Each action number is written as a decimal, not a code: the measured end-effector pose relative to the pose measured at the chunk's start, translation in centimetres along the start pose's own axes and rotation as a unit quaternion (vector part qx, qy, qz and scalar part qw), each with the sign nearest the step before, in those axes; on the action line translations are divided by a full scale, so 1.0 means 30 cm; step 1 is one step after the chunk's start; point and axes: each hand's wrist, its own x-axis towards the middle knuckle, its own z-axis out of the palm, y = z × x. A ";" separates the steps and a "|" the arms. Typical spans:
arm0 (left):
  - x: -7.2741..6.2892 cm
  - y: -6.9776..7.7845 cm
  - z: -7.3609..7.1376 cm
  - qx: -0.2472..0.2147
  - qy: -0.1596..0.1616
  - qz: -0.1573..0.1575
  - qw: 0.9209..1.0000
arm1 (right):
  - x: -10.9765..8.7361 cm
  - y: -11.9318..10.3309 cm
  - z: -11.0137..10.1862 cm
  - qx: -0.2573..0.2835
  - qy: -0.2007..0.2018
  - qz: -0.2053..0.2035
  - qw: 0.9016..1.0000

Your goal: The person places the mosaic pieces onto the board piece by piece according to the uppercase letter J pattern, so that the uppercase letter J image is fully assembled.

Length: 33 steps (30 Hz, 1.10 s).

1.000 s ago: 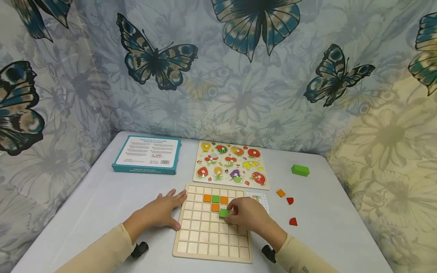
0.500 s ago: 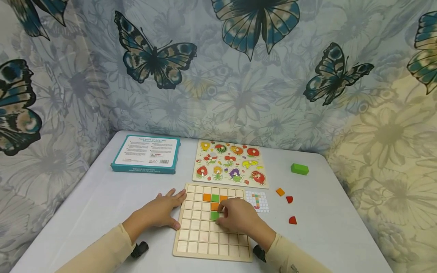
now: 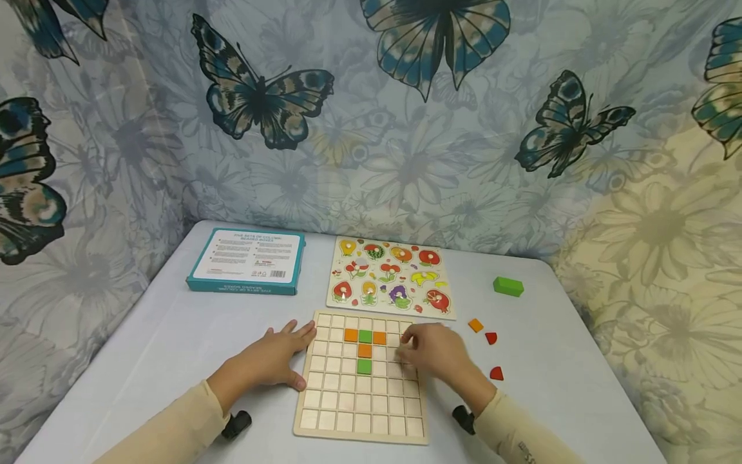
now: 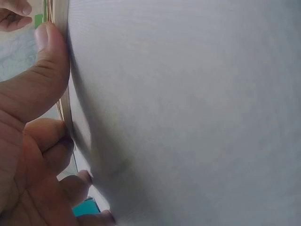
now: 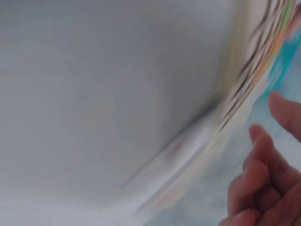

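A wooden grid board (image 3: 346, 406) lies on the table. Set into its cells are an orange tile (image 3: 351, 335), a green tile (image 3: 365, 336) and another orange tile (image 3: 379, 338) in a row, with a third orange tile (image 3: 364, 350) and a second green tile (image 3: 364, 367) below the middle one. My left hand (image 3: 261, 361) rests with spread fingers along the board's left edge, its thumb (image 4: 49, 70) against the side. My right hand (image 3: 440, 351) hovers over the board's right edge, loosely bent; thumb and index finger are apart with nothing between them in the right wrist view.
Right of the board lie a loose orange tile (image 3: 475, 325), two red quarter-round pieces (image 3: 491, 338) and a green block (image 3: 508, 287). A fruit peg puzzle (image 3: 413, 265) sits behind the board, and a teal-edged box (image 3: 246, 258) at back left. My right hand covers the small printed pattern card.
My right hand set the green tile into the cell below the orange one, let it go and moved right to the board's edge. The left hand stayed in place.
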 end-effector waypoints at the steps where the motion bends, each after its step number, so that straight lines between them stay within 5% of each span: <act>1: 0.001 0.000 0.001 -0.002 0.000 0.001 1.000 | 0.001 0.043 -0.024 -0.002 0.010 0.030 0.999; 7: -0.004 -0.002 0.015 -0.011 -0.012 -0.004 1.000 | -0.006 0.305 -0.113 -0.016 0.042 0.188 0.981; 13: -0.010 -0.004 0.020 -0.005 -0.014 -0.013 1.000 | -0.006 0.410 -0.112 0.000 0.012 0.265 0.964; 26: 0.011 0.001 0.010 0.004 -0.012 -0.007 1.000 | -0.005 0.432 -0.129 -0.008 -0.005 0.279 0.960; 33: 0.011 0.001 0.000 0.007 -0.007 -0.011 1.000 | -0.006 0.423 -0.142 -0.017 0.009 0.256 0.966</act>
